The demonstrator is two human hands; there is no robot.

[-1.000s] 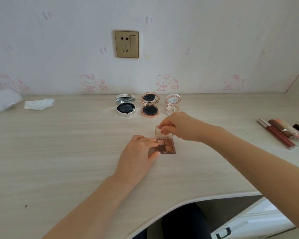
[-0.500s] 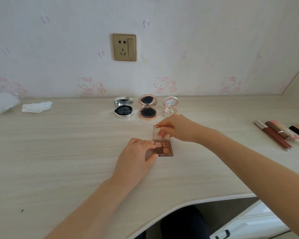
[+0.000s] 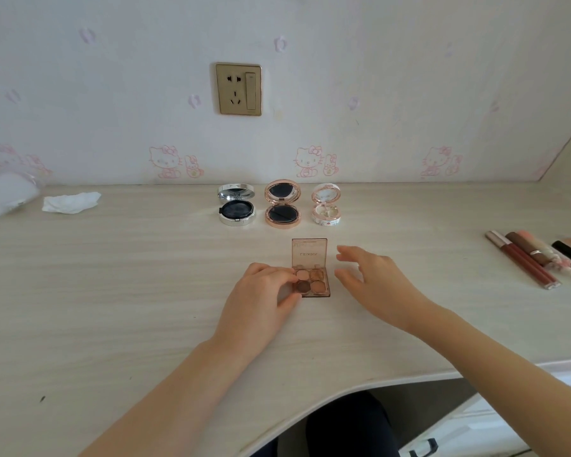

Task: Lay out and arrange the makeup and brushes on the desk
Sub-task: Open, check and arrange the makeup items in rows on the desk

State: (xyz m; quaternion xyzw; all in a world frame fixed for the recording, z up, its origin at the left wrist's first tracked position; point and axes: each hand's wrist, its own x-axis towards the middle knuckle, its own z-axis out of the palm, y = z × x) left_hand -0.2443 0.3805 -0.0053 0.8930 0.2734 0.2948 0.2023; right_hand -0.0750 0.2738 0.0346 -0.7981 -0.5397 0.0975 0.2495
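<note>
Nearest to us, our left hand [image 3: 261, 298] still steadies the palette [image 3: 312, 282] from its 8 o'clock side. The fingertips are curled onto the left edge of the base and the thumb is at the front corner.

The palette lies flat on the desk [image 3: 112, 291], roughly at its middle, with four brown pans showing.

The change is on the other side. Half a second ago our right hand [image 3: 373, 285] pinched the top edge of the lid [image 3: 309, 253]. Now it has let go and sits at 3 o'clock of the palette, just beside it and not touching. Its fingers are spread wide and hold nothing. The lid stands open on its own, tilted back toward 12 o'clock.

We judge from this that the opening step is done and the palette is displayed like the rest. The free hand can go for the next item.

Well off at 3 o'clock, the lip tubes [image 3: 524, 262] lie bunched near the desk's edge, and they look like the likely next pick.

Farther on, at 12 o'clock, three open compacts stand in a row by the wall: silver [image 3: 237, 209], rose-gold [image 3: 281, 206] and white [image 3: 326, 209]. The palette makes a second row in front of them.

At 10 o'clock a crumpled tissue [image 3: 71, 202] lies apart.
</note>
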